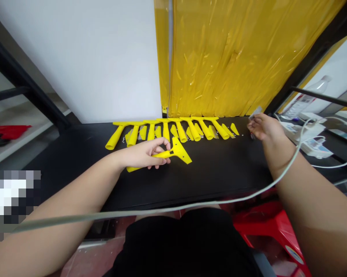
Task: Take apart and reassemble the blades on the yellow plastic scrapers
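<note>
My left hand [154,152] is closed around the handle of a yellow plastic scraper [180,151], whose flat, wide head points right and shows small holes. At the far right of the black table, my right hand [264,127] has its fingers curled beside a small clear-looking piece [256,112]; what lies between the fingertips is too blurred to name. Behind my left hand, several more yellow scraper handles [115,136] lie in a row, their hollow ends toward me. Small yellow plates [234,129] and tiny metal bits lie among them.
A pale cable [208,202] crosses in front of me and over my right forearm. White adapters [314,146] and a clear bottle [308,98] stand at the right. Yellow film [219,57] and a white panel [112,61] rise behind the black table [208,181]. A red stool [265,227] is below.
</note>
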A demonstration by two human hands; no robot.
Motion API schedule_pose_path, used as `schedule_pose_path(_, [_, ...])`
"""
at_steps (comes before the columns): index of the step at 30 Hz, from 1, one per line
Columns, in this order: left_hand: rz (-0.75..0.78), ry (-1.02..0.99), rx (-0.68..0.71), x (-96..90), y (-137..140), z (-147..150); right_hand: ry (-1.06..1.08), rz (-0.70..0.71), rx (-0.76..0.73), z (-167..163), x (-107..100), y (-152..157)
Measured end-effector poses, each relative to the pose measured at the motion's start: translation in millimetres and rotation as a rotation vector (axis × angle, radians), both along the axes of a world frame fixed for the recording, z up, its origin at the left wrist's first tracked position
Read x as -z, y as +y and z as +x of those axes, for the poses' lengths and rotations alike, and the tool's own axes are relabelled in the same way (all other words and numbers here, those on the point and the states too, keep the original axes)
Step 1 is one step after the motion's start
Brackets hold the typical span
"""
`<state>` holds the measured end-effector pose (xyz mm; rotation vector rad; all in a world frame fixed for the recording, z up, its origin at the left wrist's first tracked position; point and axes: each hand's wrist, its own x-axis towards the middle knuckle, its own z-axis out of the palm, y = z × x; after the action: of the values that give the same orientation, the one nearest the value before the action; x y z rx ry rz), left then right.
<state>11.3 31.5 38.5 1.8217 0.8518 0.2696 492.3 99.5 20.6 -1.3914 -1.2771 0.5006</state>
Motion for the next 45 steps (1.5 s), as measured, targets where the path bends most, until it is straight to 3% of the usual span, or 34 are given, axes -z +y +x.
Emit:
schedule_pose_path(2, [0.002,-0.003,0.019,2.3,0.7,-1.6,0.095,-0.049,-0.106,-16.4,-15.8,-8.2])
schedule_pose_path(4, [0.003,-0.015,0.040,4.1,1.4,-2.8,0.391,-0.164,-0.336,-43.7,-31.9,-16.7])
schedule_pose_path(5, [0.002,-0.019,0.045,4.6,1.7,-3.1,0.440,-0.209,-0.430,-61.0,-39.1,-20.3])
schedule_pose_path(9, [0.004,-0.010,0.034,4.2,3.2,-2.7,0.290,-0.344,-0.757,-137.4,-53.3,-28.8])
schedule_pose_path(13, [0.015,-0.001,0.017,2.8,4.8,-1.6,0.210,-0.352,-0.939,-187.8,-36.7,-29.7])
schedule_pose_path(18, [0.000,-0.038,0.006,-1.4,3.1,-1.4,0.326,-0.220,-0.931,-188.9,-10.5,-34.4])
schedule_pose_path(25, [0.041,-0.209,0.013,-4.8,2.4,-3.2,0.353,-0.067,-0.904,-178.2,-12.3,-44.7])
schedule_pose_path(29, [0.201,-0.269,-0.038,-5.3,1.5,-3.8,0.311,-0.038,-0.864,-183.2,-6.5,-40.6])
schedule_pose_path(34, [0.480,-0.157,-0.124,-5.6,-1.1,-4.1,0.325,-0.016,-0.867,-184.5,-1.4,-36.6])
schedule_pose_path(40, [0.821,0.031,-0.152,-7.8,1.1,-5.2,0.481,-0.142,-0.748,-178.9,-10.9,-39.2])
schedule_pose_path(45, [0.936,0.134,-0.127,-7.6,2.7,-6.0,0.494,-0.228,-0.653,-183.5,-5.0,-34.8])
